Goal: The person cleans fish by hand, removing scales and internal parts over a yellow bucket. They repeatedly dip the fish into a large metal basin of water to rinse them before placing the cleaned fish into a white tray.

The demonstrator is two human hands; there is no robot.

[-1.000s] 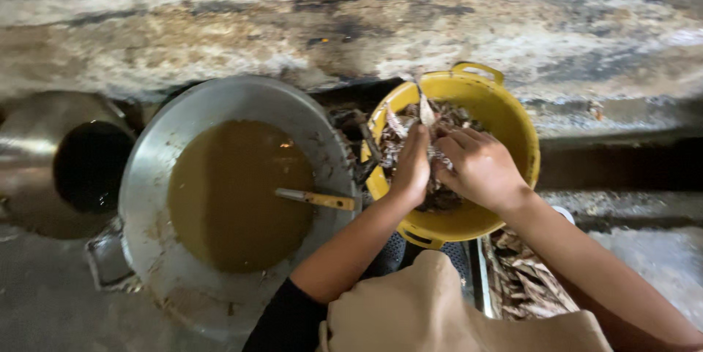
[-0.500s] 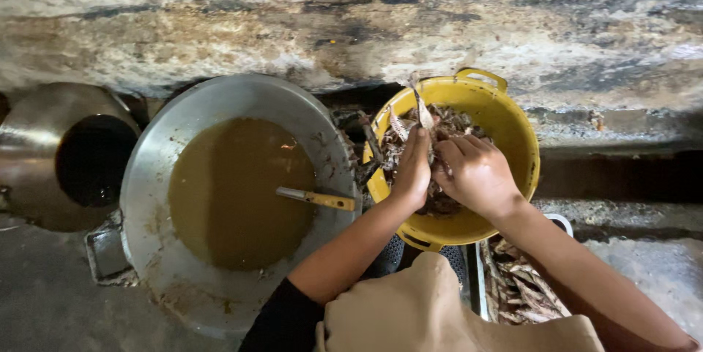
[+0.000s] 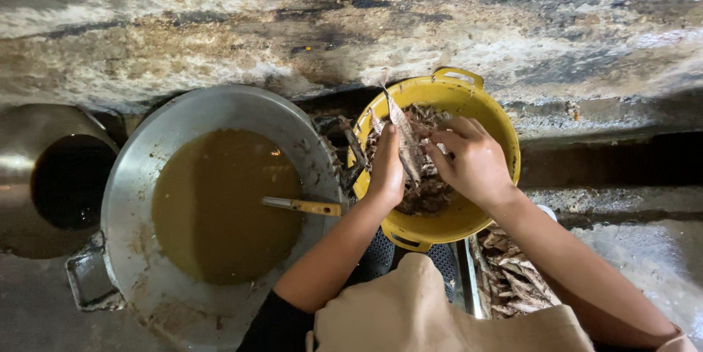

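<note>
A small fish stands upright between both hands – left hand and right hand pinch it over the yellow basin. It is thin, greyish, tail up.

Dim overall, lit softly from above; glare on wok rim and brown liquid. Deep shadow under wall ledge. Sharp centre, slight softness and stretch at edges.
</note>
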